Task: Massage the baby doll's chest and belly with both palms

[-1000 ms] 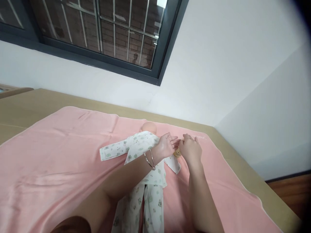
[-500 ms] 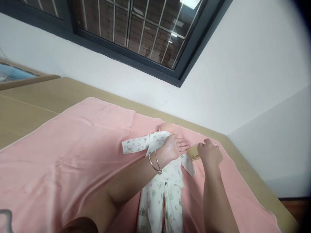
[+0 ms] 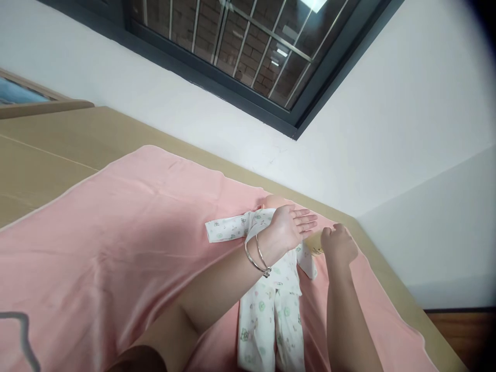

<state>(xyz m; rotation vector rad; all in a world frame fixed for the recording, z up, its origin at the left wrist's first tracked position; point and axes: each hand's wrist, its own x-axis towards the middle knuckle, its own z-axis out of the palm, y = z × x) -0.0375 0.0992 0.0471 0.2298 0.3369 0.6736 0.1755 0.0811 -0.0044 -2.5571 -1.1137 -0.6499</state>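
Note:
A doll (image 3: 273,201) in white printed pyjamas (image 3: 285,279) lies on its back on a pink blanket (image 3: 170,206). My left hand (image 3: 290,227), with silver bangles at the wrist, is held palm up above the doll's upper body, fingers stretched out and nothing on the palm that I can see. It hides part of the doll's head and chest. Just right of those fingertips, my right hand (image 3: 339,245) is closed around a pale yellow bottle (image 3: 315,242) with dark lettering. The bottle is tipped toward my left hand, and its far end is hidden.
The blanket covers much of a tan tabletop (image 3: 58,150) along a white wall. Above is a dark-framed window (image 3: 232,85) with bars. A wooden-edged box (image 3: 46,107) with something blue stands at the far left. A grey curved bar (image 3: 24,330) shows at lower left.
My view has shifted slightly. My left hand has moved a little right and up, its fingers now overlapping the bottle's near side. My right hand keeps its grip on the bottle.

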